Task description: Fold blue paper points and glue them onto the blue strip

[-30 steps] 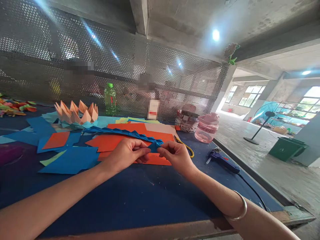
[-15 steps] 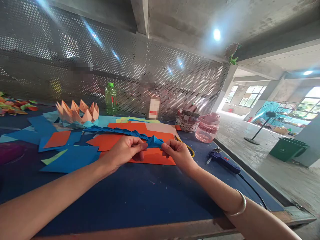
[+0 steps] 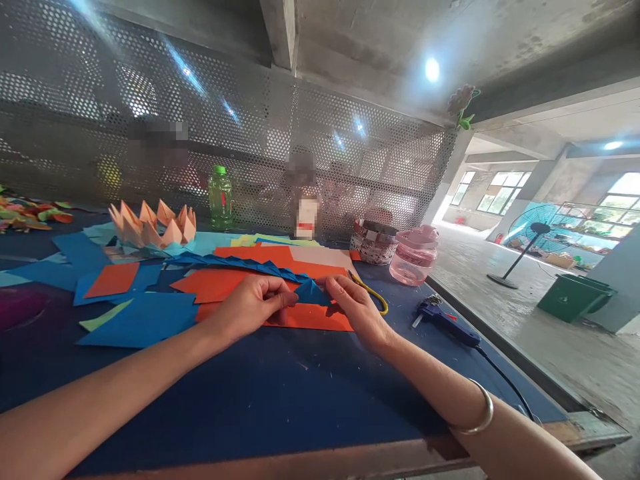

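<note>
A long pleated strip of blue paper (image 3: 240, 264) runs across orange paper sheets (image 3: 310, 317), and its folded end (image 3: 311, 293) sits between my hands. My left hand (image 3: 250, 308) pinches the strip just behind that end. My right hand (image 3: 354, 312) presses its fingertips on the tip of the fold. Yellow-handled scissors (image 3: 369, 295) lie just beyond my right hand. Loose blue paper squares (image 3: 137, 321) and a small orange square (image 3: 113, 280) lie left of my left hand.
A hot glue gun (image 3: 443, 323) lies on the blue table (image 3: 250, 380) with its black cord, near the right edge. Behind stand orange paper lotus folds (image 3: 153, 227), a green bottle (image 3: 220, 198), a patterned cup (image 3: 374, 242) and a pink jar (image 3: 414, 256), before a perforated metal screen (image 3: 350, 160).
The folded blue end has sunk lower and lies flatter on the orange sheet. My right hand has shifted slightly along it, and my left hand has barely moved.
</note>
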{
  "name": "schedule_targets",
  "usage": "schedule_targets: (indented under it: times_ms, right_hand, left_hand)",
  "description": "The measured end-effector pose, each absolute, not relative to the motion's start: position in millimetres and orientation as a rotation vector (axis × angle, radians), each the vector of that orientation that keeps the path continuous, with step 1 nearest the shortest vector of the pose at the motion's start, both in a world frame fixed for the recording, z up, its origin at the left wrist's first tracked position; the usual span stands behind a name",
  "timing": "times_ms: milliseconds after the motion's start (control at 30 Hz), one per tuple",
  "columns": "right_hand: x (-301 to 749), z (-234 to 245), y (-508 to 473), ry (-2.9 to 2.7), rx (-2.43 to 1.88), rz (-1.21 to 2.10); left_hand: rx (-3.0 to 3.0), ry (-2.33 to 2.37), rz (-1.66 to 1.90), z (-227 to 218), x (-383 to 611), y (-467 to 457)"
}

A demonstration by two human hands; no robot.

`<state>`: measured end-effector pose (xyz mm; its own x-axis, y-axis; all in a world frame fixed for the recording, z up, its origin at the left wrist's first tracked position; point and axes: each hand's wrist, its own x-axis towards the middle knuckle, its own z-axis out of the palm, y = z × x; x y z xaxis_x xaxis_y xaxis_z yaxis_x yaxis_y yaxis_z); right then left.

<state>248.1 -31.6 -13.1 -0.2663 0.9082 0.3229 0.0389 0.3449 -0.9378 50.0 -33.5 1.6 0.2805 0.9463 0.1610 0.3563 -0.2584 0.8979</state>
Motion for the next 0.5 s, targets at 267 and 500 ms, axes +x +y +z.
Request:
schedule_targets:
  times_ms: [267,500]
  right_hand:
    - [247.6,-19.5,-29.6,-1.707,-0.918,0.988]
    - [244.7,-16.0,-37.7,-1.746,-0.881,0.935]
  left_hand:
    - [1.869,1.109,0.961,7.4,56.1,-40.4]
    - [1.683,1.063,1.004,4.3,56.1,-38.9]
